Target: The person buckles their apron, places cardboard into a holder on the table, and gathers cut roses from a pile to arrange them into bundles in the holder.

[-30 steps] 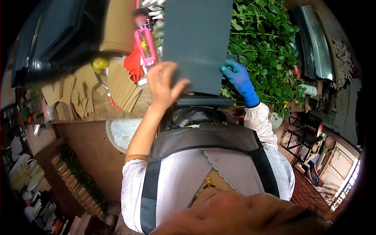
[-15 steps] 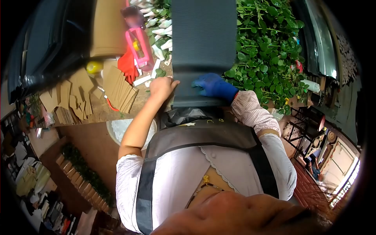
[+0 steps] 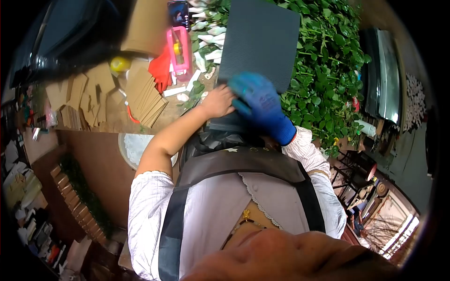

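A dark grey ribbed sheet [image 3: 262,42] lies on the table in front of me, tilted a little to the right. My left hand [image 3: 219,102], bare, is at its near left edge, fingers bent and close together on the sheet. My right hand [image 3: 262,100] wears a blue knitted glove and is over the sheet's near part. Its fingertips come close to my left fingers; motion smears them, so their grip is unclear. Beneath both hands, another dark layer [image 3: 222,124] shows at the table's front edge.
Leafy green stems [image 3: 323,70] are heaped on the right. White-wrapped flower heads [image 3: 211,40] lie left of the sheet, near a pink tape dispenser [image 3: 184,51], a phone [image 3: 178,15] and a red glove [image 3: 160,75]. Cardboard pieces [image 3: 140,96] and a yellow tape roll [image 3: 120,64] are farther left.
The ribbed sheet's near end has shifted away from me and the sheet now slants. My right hand has moved up and left towards my left hand, which has moved right onto the sheet.
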`<act>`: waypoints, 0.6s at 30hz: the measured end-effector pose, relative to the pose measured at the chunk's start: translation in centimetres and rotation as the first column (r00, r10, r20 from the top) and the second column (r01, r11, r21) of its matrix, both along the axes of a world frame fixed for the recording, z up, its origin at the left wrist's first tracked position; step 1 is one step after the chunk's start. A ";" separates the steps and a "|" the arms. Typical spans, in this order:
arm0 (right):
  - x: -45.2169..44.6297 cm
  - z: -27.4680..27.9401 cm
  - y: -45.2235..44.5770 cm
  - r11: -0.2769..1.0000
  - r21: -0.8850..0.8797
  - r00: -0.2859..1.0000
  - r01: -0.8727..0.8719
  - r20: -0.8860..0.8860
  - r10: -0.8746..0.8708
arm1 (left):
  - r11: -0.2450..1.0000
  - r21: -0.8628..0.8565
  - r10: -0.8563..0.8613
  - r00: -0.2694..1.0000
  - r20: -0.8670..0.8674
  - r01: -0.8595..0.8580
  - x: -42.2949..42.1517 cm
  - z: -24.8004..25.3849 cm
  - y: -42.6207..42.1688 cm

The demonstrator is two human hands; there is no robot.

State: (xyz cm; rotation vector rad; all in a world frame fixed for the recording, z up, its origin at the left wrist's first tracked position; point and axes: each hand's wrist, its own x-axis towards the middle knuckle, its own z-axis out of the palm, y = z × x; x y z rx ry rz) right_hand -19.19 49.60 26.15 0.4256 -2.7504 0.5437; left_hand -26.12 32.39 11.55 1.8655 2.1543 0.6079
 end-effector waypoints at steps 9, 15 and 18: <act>-7.0 -2.1 0.7 0.942 0.334 0.708 -0.021 0.670 -0.222 | 0.982 0.185 0.037 0.995 -0.094 -0.019 0.3 -1.7 0.3; -10.8 -1.3 -11.9 0.927 -0.209 0.867 -0.313 0.336 0.368 | 0.944 0.266 0.154 0.974 0.166 -0.195 1.0 -4.2 0.3; -14.3 -6.6 -19.4 0.893 -0.093 0.866 -0.441 0.219 0.450 | 0.946 0.242 0.166 0.964 0.208 -0.215 1.4 -3.4 -0.2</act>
